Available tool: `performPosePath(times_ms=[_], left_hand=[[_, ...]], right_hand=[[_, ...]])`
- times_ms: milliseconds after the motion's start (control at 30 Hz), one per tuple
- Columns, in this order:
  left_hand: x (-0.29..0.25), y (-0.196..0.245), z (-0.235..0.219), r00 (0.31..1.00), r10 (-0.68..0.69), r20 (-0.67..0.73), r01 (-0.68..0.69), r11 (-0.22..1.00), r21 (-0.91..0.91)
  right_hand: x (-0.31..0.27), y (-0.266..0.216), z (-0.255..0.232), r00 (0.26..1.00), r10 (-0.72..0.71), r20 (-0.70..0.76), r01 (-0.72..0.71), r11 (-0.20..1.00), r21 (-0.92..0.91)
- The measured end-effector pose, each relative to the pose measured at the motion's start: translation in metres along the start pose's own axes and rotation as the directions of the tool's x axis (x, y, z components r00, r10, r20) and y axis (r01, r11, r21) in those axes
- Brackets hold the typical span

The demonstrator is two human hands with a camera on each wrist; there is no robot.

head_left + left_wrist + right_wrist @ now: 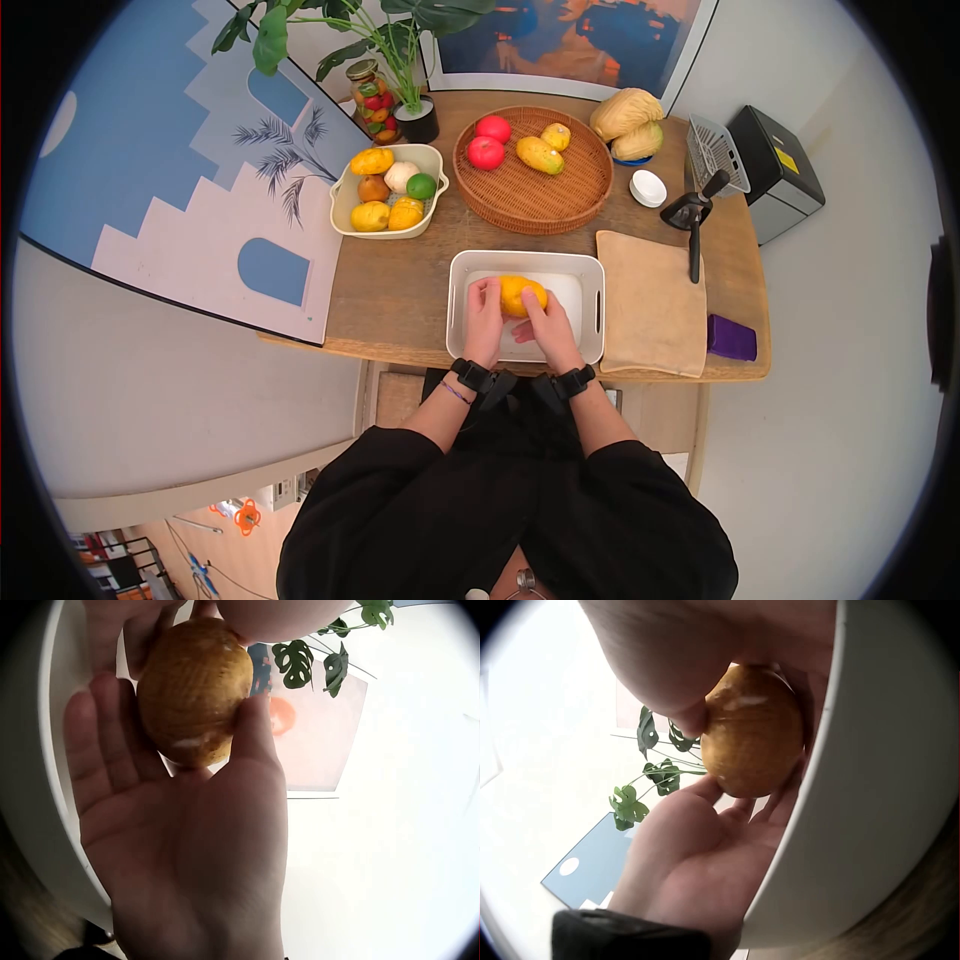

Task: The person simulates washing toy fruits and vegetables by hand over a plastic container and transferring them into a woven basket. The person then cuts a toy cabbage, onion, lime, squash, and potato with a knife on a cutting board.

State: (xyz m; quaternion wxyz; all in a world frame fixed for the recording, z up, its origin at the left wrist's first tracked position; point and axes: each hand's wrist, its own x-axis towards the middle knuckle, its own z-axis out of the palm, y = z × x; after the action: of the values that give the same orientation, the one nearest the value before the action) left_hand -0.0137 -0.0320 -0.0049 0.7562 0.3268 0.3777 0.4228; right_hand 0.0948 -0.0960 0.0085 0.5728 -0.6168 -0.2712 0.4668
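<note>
A rounded yellow-orange fruit is held between both hands over the white tub. My left hand grips its left side. On its right side, the thumb of my right hand presses the skin, with other fingers lower down. The left wrist view shows faint lines and pale scuffs on the fruit, with the right palm turned toward the camera. From the right wrist, the fruit sits between the fingers of both hands, its underside partly hidden.
A cream basket of mixed fruit stands back left. Behind the tub is a round wicker tray with red and yellow fruit. Right of the tub lie a tan cloth and a purple block; a black-handled tool stands behind.
</note>
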Motion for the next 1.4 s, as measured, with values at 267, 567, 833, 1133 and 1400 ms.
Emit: performPosePath(times_ms=[267, 567, 833, 1133, 1400], left_hand=[[-0.016, 0.019, 0.014, 0.974, 0.127, 0.187, -0.142, 0.988, 0.067], [-0.008, 0.015, 0.013, 0.977, -0.026, 0.209, -0.029, 0.966, 0.257], [-0.001, -0.007, 0.002, 0.961, 0.072, 0.268, -0.178, 0.902, 0.394], [-0.010, 0.017, 0.019, 0.969, -0.207, 0.133, 0.169, 0.953, 0.253], [0.006, 0.004, 0.016, 0.979, -0.125, 0.164, 0.069, 0.948, 0.310]], right_hand=[[0.009, 0.000, -0.013, 0.971, 0.236, 0.034, -0.233, 0.970, -0.065], [0.011, 0.014, -0.005, 0.987, -0.147, -0.070, 0.149, 0.989, 0.019], [0.015, 0.016, -0.006, 0.970, -0.197, -0.144, 0.189, 0.980, -0.069], [0.009, 0.007, -0.012, 0.989, -0.043, -0.141, 0.075, 0.970, 0.230], [-0.098, -0.132, -0.001, 0.667, -0.745, -0.006, 0.743, 0.664, 0.080]])
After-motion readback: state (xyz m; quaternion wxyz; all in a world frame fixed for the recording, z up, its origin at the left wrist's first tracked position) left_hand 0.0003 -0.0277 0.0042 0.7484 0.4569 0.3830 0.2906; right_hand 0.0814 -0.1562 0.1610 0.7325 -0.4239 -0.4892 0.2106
